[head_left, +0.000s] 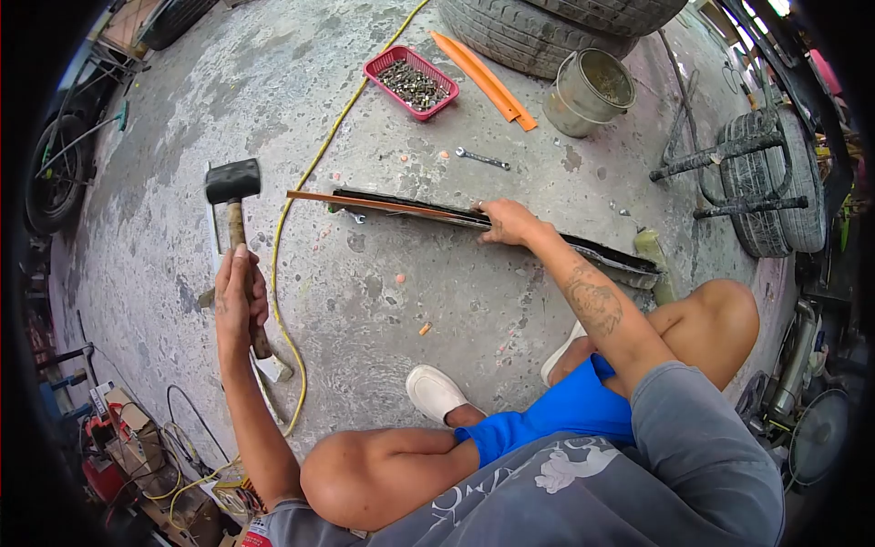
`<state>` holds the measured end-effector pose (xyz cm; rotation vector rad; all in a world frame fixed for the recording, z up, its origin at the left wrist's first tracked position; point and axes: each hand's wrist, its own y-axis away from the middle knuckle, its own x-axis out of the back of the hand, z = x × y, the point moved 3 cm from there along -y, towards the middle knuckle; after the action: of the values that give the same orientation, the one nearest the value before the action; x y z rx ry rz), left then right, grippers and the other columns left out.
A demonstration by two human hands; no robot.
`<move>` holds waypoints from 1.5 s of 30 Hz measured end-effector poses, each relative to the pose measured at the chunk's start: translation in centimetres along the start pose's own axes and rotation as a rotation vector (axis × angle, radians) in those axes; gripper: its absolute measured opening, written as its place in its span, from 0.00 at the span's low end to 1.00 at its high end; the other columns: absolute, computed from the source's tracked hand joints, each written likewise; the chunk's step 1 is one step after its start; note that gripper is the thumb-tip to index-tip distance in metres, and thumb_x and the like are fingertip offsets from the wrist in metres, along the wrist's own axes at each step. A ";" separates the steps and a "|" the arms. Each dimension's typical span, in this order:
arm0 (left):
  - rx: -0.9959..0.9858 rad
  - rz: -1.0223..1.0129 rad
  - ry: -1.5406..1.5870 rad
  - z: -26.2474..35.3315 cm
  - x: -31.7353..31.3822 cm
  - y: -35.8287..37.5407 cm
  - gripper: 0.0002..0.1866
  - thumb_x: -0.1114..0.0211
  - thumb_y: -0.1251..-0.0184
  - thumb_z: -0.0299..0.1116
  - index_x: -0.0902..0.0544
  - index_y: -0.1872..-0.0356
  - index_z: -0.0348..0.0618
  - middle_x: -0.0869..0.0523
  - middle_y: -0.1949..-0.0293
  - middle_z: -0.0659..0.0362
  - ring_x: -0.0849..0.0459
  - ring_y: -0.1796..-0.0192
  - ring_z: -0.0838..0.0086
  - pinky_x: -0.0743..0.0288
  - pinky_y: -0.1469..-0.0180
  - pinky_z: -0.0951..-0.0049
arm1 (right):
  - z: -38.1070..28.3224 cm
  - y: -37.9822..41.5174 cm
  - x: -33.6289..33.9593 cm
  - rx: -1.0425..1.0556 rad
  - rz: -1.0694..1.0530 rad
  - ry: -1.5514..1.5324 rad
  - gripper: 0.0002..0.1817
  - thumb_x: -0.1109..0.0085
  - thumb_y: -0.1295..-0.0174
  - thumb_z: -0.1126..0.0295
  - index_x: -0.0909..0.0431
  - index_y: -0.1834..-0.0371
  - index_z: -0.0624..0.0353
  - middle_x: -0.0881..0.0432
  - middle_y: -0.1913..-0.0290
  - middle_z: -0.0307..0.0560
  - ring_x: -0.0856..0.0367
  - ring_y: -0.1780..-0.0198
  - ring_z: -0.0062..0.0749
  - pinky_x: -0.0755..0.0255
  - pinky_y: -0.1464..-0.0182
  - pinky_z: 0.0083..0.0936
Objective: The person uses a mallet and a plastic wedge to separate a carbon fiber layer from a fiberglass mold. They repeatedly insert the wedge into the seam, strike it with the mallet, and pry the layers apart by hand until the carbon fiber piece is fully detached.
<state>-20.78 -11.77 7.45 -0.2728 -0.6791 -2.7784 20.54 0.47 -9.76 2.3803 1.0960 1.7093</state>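
Observation:
My left hand (239, 296) is closed round the wooden handle of a black-headed rubber mallet (232, 180), held head up at the left. A long, dark, channel-shaped strip (606, 255) lies across the concrete floor. My right hand (507, 223) is on the channel near its middle, thumb and fingers gripping its edges. Along the channel's left half runs a thin orange-brown strip (314, 196), its end sticking out past the channel. A small wrench (355, 217) lies against the channel's near side, and a combination wrench (481, 159) rests beyond it.
A yellow cord (314, 164) crosses the floor between mallet and channel. Farther off are a pink basket (368, 73) of small metal fasteners, an orange curved strip (478, 77), a metal bucket (567, 105) and stacked tyres (529, 36). A block (663, 273) stands by the channel's right end.

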 end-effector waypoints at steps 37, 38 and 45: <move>0.084 -0.140 -0.090 -3.0 -5.9 1.7 0.18 0.47 0.22 0.51 0.29 0.66 0.48 0.32 0.81 0.67 0.38 0.87 0.84 0.42 0.88 0.78 | 0.4 2.0 0.6 0.082 0.124 -0.123 0.26 0.32 0.48 0.69 0.20 0.42 0.61 0.15 0.51 0.62 0.18 0.47 0.58 0.25 0.44 0.46; 0.107 -0.139 -0.058 -3.1 -5.1 1.4 0.18 0.47 0.22 0.51 0.28 0.65 0.48 0.32 0.81 0.68 0.38 0.87 0.85 0.43 0.89 0.79 | 0.3 1.9 0.7 0.082 0.122 -0.123 0.26 0.31 0.49 0.69 0.20 0.43 0.60 0.15 0.52 0.62 0.18 0.48 0.57 0.25 0.44 0.46; 0.037 -0.113 0.055 -4.8 -7.7 1.1 0.20 0.48 0.21 0.54 0.28 0.64 0.48 0.34 0.84 0.68 0.41 0.90 0.84 0.47 0.91 0.80 | 0.4 2.0 0.2 0.032 0.107 -0.087 0.27 0.30 0.51 0.69 0.19 0.44 0.59 0.15 0.54 0.61 0.17 0.49 0.57 0.24 0.45 0.45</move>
<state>-13.77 -13.36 1.87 -0.1547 -0.7542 -2.8646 21.92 -0.77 -8.99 2.5505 1.0095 1.6115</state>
